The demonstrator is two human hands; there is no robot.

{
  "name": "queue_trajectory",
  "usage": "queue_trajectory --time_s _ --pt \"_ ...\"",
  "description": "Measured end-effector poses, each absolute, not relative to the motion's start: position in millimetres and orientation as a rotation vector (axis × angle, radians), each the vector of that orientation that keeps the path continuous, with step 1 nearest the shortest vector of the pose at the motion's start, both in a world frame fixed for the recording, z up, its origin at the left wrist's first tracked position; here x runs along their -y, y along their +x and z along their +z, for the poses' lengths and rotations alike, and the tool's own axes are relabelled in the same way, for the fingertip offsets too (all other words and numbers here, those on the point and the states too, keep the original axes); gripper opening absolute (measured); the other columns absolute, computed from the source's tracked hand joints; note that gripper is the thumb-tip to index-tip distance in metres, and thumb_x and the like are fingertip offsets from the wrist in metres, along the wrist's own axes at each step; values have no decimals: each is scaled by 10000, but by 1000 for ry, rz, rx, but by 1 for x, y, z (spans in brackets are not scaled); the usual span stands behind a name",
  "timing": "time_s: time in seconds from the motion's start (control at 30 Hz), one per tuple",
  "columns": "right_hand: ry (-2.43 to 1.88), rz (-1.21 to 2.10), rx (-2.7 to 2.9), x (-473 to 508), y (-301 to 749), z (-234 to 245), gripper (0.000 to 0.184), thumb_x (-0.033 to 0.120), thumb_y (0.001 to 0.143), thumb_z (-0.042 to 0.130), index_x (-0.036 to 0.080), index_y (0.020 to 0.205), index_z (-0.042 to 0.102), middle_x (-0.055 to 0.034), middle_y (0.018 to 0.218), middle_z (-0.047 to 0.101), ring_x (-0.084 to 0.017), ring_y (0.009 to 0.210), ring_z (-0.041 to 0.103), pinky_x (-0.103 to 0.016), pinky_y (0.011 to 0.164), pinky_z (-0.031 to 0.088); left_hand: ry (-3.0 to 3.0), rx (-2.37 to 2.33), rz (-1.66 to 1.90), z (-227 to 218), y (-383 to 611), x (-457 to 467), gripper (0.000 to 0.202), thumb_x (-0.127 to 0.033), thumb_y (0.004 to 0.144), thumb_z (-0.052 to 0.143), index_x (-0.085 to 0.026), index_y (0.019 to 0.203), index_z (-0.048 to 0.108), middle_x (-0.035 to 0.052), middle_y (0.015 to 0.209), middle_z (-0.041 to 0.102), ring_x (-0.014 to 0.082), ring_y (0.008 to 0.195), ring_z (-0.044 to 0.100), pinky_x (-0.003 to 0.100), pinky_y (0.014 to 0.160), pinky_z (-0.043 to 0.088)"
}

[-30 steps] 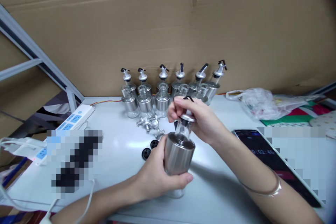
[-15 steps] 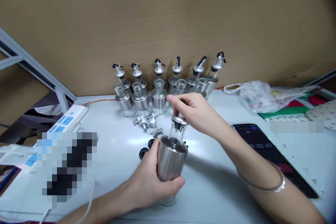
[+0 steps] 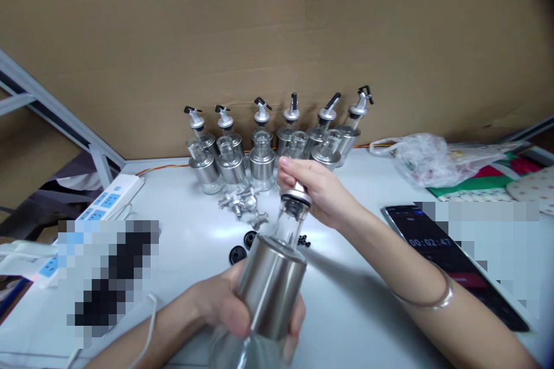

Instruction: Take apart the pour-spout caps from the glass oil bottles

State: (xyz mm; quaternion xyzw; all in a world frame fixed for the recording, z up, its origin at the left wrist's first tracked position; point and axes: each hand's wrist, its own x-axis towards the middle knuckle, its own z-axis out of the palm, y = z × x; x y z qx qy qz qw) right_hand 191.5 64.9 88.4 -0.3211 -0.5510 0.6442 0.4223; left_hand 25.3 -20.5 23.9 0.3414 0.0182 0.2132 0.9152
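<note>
A worker at a white table (image 3: 346, 334) steadies a glass bottle (image 3: 277, 282) in a brushed-metal sleeve, its neck tipped toward 1 o'clock and its base cut off by the frame's lower edge. The left hand (image 3: 229, 305) is wrapped around the sleeve, thumb across the near side, fingertips emerging at the far side. The right hand (image 3: 315, 184), fingers curled closed, grips the pourer (image 3: 296, 193) at the bottle's mouth; the fist hides its upper part, and how deeply its dark stopper sits cannot be told. The bottle looks fairly weighty and rigid, its glass likely breakable, its polished metal apt to slip; the sleeve's middle seems the surest hold, with little sideways strain on the slender neck. From the bottle, loose spouts (image 3: 244, 202) lie at 11 o'clock, black rings (image 3: 238, 255) between 10 and 11, and a row of open bottles (image 3: 262, 161) near 12, capped bottles (image 3: 291, 127) behind. A phone (image 3: 419, 242) lies near 3.
</note>
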Motion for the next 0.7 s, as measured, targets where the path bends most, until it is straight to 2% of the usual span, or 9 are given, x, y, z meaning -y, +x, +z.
queue_trajectory --time_s 0.1,0.23,0.3,0.4,0.5,0.6,0.7 --pt "-727 1754 1221 -58 186 90 497 588 761 609 203 565 364 78 520 277 -63 439 220 -239 438 171 557 142 421 16 27 26 765 -371 600 816 -254 1276 476 3 815 580 106 590 585 217 581 484" --pt "-717 1658 1199 -57 180 85 492 609 800 551 209 582 364 77 507 279 -75 437 256 -244 450 204 498 86 479 16 30 30 713 -352 605 809 -243 1248 520 8 800 594 105 603 596 193 570 489" --pt "-741 1442 1283 -60 181 78 478 600 846 488 210 594 374 67 508 312 -83 448 287 -248 458 230 476 84 473 16 32 28 677 -327 622 796 -246 1242 536 12 825 607 114 641 624 190 579 505" --pt "-809 908 1513 -65 187 70 461 532 914 416 199 595 396 42 546 383 -88 498 353 -249 501 274 435 89 480 15 34 23 623 -275 633 775 -231 1219 565 20 852 629 117 673 650 179 589 517" --pt "-867 606 1678 -67 194 71 462 485 931 406 195 572 371 52 518 344 -76 475 318 -248 497 258 402 68 484 14 35 22 588 -246 634 753 -216 1196 587 27 861 644 125 694 662 183 599 520" --pt "-883 746 1724 -69 197 77 484 497 906 448 191 545 352 54 515 329 -73 486 300 -241 495 254 374 63 470 15 33 25 581 -268 637 728 -203 1195 585 29 859 645 124 680 658 183 592 516" --pt "-886 1250 1551 -70 196 82 463 562 848 502 189 589 416 56 545 365 -68 483 305 -224 452 236 361 98 456 16 33 28 620 -302 627 720 -196 1217 566 27 829 642 121 647 643 194 598 520"
